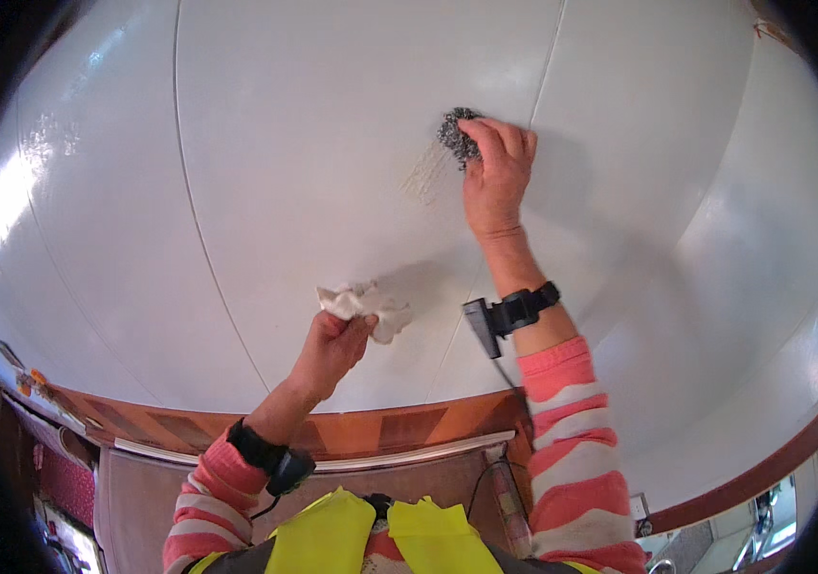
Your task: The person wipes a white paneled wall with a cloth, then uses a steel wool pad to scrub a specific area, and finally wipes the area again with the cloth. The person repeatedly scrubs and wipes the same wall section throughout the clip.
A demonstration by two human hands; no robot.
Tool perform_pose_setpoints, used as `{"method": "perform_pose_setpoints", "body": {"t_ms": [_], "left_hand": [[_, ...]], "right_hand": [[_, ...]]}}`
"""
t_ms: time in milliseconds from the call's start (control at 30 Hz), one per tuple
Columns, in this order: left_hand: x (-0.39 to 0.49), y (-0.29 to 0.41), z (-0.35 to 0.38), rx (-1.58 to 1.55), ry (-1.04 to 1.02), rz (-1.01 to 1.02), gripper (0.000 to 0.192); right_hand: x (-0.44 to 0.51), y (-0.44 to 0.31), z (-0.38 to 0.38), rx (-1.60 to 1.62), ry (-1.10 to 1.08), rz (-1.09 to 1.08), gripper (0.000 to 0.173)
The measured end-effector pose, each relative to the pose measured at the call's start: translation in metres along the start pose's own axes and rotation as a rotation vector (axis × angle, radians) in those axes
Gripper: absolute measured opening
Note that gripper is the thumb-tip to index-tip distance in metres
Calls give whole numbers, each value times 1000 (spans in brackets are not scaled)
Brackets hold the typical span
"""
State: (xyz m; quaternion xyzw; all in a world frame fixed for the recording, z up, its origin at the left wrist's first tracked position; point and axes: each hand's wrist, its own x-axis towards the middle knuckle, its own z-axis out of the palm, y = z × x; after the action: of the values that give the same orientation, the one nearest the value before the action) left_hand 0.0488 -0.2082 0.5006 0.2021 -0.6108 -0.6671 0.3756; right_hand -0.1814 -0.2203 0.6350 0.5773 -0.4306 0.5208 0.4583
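Note:
My right hand [501, 172] grips a grey metal scouring pad [460, 136], which lies against a glossy white panelled surface [337, 143]. Beside the pad, to its lower left, is a patch of pale yellowish streaks [426, 172] on the panel. Lower and to the left, my left hand [334, 348] holds a crumpled white cloth [369, 308] between thumb and fingers; whether the cloth touches the panel is unclear. Black straps with small devices are on both my wrists.
Thin seams [197, 215] run between the white panels. A reddish-brown wooden trim [409, 430] edges the surface near my body. Orange and metal items [32, 379] are at the lower left. A metal faucet and counter [710, 545] show at the lower right.

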Motion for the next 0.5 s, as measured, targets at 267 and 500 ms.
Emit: {"method": "perform_pose_setpoints", "body": {"t_ms": [267,500], "left_hand": [[33,11,-15,-26,-194,53,15],[40,13,-21,92,-193,63,13]], "right_hand": [[-2,-13,10,-15,-78,-114,26],[-6,-24,15,21,-68,-36,40]]}}
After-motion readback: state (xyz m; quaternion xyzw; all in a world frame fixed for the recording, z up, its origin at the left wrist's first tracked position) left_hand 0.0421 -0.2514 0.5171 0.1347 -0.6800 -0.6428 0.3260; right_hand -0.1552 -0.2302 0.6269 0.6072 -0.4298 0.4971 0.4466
